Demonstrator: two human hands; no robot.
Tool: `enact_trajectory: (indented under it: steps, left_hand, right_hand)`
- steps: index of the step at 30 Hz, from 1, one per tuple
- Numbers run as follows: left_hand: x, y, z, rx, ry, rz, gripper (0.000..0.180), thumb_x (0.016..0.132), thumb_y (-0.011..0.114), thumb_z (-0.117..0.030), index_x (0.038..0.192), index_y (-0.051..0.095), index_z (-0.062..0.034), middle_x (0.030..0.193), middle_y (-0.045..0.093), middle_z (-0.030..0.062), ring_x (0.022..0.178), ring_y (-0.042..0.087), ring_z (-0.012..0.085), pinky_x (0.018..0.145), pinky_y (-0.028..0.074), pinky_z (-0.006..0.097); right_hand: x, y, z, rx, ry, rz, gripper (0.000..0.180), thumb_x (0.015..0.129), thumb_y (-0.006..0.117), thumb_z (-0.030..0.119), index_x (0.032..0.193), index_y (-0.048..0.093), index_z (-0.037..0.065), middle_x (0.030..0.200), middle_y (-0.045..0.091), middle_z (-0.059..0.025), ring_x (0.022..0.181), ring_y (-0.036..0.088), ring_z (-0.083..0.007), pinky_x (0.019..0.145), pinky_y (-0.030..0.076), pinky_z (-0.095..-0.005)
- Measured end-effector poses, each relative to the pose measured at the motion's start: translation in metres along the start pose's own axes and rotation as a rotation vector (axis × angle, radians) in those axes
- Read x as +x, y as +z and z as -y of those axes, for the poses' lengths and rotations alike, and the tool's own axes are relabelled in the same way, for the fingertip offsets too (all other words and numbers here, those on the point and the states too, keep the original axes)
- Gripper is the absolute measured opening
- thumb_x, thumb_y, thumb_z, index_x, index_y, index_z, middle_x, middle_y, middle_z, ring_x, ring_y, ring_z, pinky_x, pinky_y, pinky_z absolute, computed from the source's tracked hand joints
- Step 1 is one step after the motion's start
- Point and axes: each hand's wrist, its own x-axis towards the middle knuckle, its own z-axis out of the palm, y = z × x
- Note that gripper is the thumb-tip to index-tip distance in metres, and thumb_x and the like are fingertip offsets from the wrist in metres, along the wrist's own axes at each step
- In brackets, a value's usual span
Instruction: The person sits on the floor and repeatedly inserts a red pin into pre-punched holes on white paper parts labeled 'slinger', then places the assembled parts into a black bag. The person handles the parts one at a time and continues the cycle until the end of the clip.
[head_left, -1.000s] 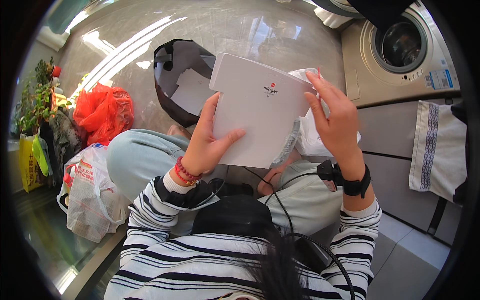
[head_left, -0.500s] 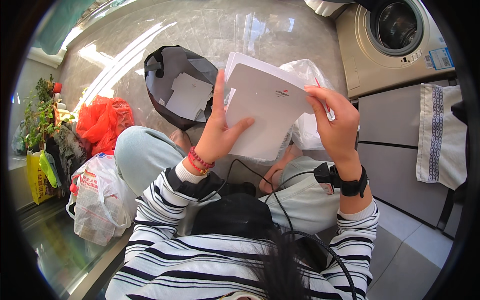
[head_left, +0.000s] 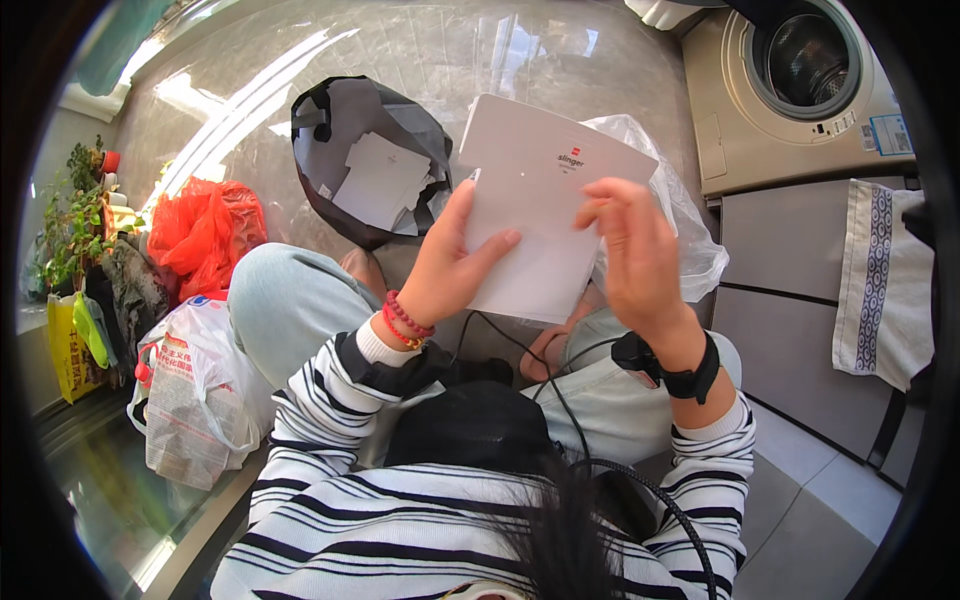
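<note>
A stack of pale grey-white card sheets (head_left: 545, 215) with notched edges and a small red and black print is held up over my lap. My left hand (head_left: 455, 250) grips its left edge, the thumb lying flat on the front and the other fingers mostly behind. My right hand (head_left: 635, 245) hovers over the right part of the stack, its fingers bent and slightly blurred; whether anything is in them does not show. Beyond my left knee, a black and grey bag (head_left: 330, 190) stands open with similar white cards (head_left: 385, 182) inside.
A clear plastic bag (head_left: 700, 262) lies behind the stack. At left are a red plastic bag (head_left: 205, 235), a filled white carrier bag (head_left: 195, 410) and potted plants (head_left: 80, 215). A washing machine (head_left: 725, 150) stands at far right, near a hanging towel (head_left: 880, 290). A cable (head_left: 660, 500) crosses my lap.
My right hand has left the stack's right edge and moved left over its front. My left hand has slid lower on the edge, and the sheets now sit more closely together.
</note>
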Motion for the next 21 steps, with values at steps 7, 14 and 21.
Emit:
enact_trajectory:
  steps: [7,14,21]
  left_hand:
    - [0.0,0.005,-0.002,-0.078,-0.018,0.02,0.049,0.088,0.063,-0.003,0.132,0.043,-0.0029,0.117,0.054,0.0043,0.108,0.051,0.0121,0.091,0.045,0.028]
    - [-0.001,0.007,-0.003,-0.101,-0.031,0.025,0.047,0.088,0.064,-0.003,0.131,0.045,-0.0037,0.115,0.055,0.0034,0.105,0.052,0.0113,0.09,0.045,0.027]
    - [0.0,0.008,-0.002,-0.104,-0.014,0.027,0.045,0.089,0.063,-0.003,0.13,0.045,-0.0038,0.115,0.055,0.003,0.105,0.052,0.0109,0.09,0.045,0.027]
  right_hand:
    - [0.0,0.034,0.0,-0.14,-0.125,-0.041,0.006,0.087,0.061,0.005,0.091,0.057,0.003,0.077,0.064,-0.0124,0.069,0.061,-0.0283,0.059,0.049,-0.0365]
    - [0.003,0.034,-0.003,-0.288,-0.218,-0.146,0.01,0.085,0.064,0.008,0.083,0.055,0.005,0.068,0.062,-0.0072,0.065,0.059,-0.0246,0.054,0.048,-0.0356]
    - [0.004,0.039,-0.006,-0.324,-0.233,-0.141,0.013,0.084,0.064,0.009,0.08,0.053,0.006,0.066,0.06,-0.0064,0.064,0.058,-0.023,0.051,0.047,-0.034]
